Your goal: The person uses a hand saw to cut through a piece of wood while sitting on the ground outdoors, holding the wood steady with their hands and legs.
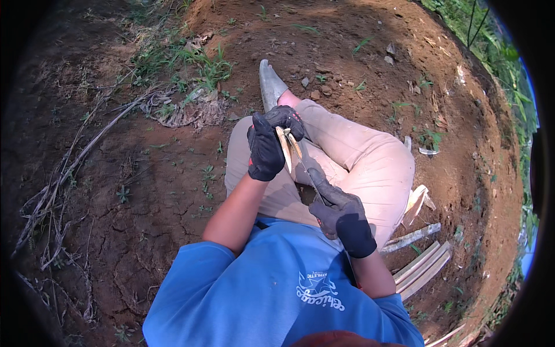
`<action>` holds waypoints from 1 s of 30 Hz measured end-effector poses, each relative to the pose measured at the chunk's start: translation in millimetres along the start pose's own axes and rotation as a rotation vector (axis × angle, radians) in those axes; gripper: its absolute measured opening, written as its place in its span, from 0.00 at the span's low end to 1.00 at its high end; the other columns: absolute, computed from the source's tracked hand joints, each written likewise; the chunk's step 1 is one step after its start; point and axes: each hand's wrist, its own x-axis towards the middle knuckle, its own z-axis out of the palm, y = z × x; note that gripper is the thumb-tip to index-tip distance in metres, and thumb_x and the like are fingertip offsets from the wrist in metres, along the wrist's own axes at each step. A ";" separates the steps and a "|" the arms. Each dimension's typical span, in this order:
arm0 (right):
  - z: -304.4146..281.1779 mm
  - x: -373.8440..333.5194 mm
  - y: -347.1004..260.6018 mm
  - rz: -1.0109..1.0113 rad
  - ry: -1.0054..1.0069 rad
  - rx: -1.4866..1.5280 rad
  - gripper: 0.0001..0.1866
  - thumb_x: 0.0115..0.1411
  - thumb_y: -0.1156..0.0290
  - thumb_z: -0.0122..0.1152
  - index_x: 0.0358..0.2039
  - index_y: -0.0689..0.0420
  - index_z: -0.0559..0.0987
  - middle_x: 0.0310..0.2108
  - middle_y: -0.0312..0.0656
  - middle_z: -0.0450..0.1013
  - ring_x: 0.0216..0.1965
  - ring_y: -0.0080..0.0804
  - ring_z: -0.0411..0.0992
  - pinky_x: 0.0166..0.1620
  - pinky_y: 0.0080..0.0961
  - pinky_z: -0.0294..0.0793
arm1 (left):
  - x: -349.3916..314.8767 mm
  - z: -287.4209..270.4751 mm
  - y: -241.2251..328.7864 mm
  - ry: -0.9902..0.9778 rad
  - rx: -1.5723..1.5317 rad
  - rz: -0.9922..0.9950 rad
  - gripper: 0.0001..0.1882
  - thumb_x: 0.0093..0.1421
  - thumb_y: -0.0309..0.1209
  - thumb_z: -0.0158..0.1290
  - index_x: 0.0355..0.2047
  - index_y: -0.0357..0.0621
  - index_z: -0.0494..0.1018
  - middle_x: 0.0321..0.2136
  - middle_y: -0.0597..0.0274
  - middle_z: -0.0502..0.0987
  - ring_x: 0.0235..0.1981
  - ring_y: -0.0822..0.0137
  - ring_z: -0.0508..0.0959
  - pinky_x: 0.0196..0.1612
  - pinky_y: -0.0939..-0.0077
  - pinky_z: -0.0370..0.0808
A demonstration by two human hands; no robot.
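My left hand [267, 144], in a black glove, is closed around a short pale strip of wood or bamboo [284, 144] held over my lap. Its near end is split into two prongs that point toward me. My gloved right hand [340, 209] grips a knife, its handle mostly hidden in the fingers. The thin knife blade [313, 184] slants up and left from that hand, and its tip is close to the split end of the strip. Whether blade and strip touch, I cannot tell.
I sit on brown soil with my legs [370, 153] folded in front. Several long pale split strips [423, 269] lie by my right side, near a broken pale piece [419, 199]. Dry stalks [81, 153] lie at the left; grass tufts [208, 68] grow farther ahead.
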 end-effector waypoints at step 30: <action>-20.5 -27.1 -1.1 0.110 -0.003 0.095 0.13 0.62 0.63 0.71 0.43 0.56 0.84 0.22 0.38 0.75 0.21 0.29 0.73 0.26 0.28 0.71 | -7.4 15.2 11.8 -0.220 0.284 0.114 0.47 0.75 0.67 0.24 0.32 0.36 0.78 0.28 0.59 0.79 0.31 0.64 0.80 0.39 0.68 0.75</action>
